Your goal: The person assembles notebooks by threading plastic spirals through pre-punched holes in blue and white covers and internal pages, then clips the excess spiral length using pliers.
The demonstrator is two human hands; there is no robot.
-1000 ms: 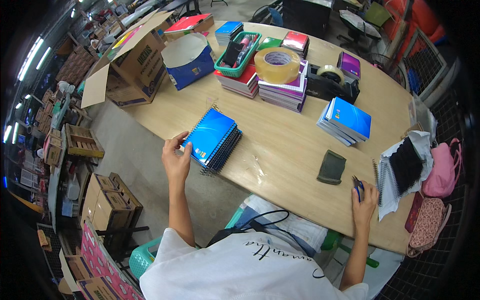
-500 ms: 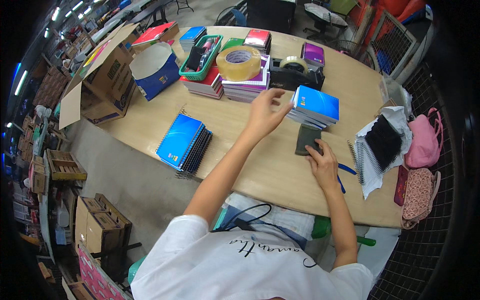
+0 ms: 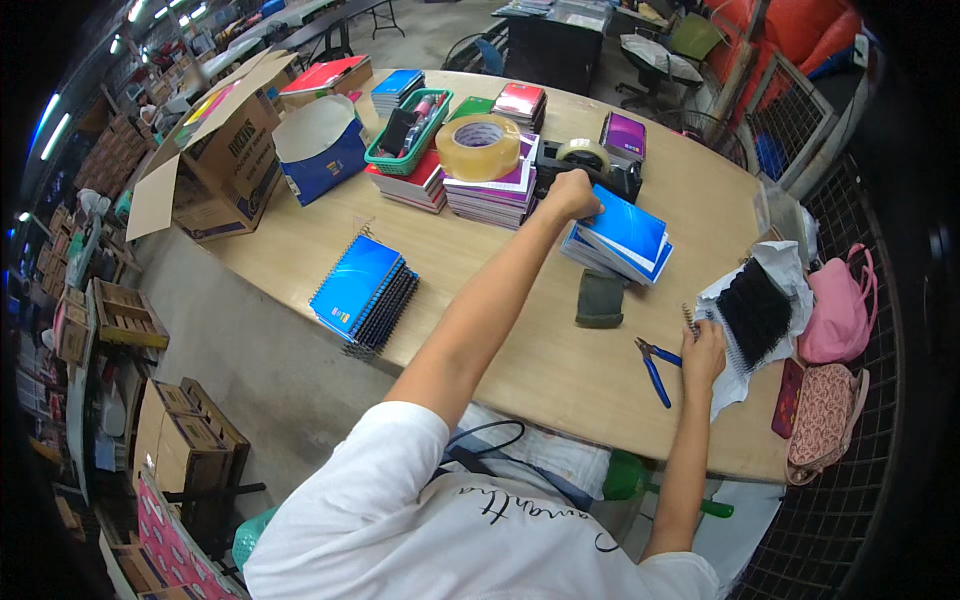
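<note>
My left hand (image 3: 575, 196) is closed on the top corner of a blue notebook (image 3: 628, 225), which sits askew on a small stack of similar blue covers. With bent fingers, my right hand (image 3: 704, 352) pinches a dark spiral binding coil (image 3: 690, 322) at the edge of a white paper wrapping (image 3: 727, 392). Many black coils (image 3: 757, 308) lie bunched on that paper. Cutting pliers with blue handles (image 3: 655, 376) rest beside my right hand. A dark green block (image 3: 600, 299) lies just in front of the blue stack. Spiral-bound blue notebooks (image 3: 360, 287) are piled at the left.
Behind the hands stand a tape dispenser (image 3: 590, 172), a big tape roll (image 3: 478, 148) on purple notebooks, and a green basket (image 3: 408, 132). An open carton (image 3: 235, 165) and a blue box (image 3: 322, 150) are at the far left. Pink pouches (image 3: 838, 310) line the right edge.
My left hand has reached the blue stack and gripped its top notebook, now shifted askew. My right hand has left the green block and moved right to the coils; the pliers are more visible.
</note>
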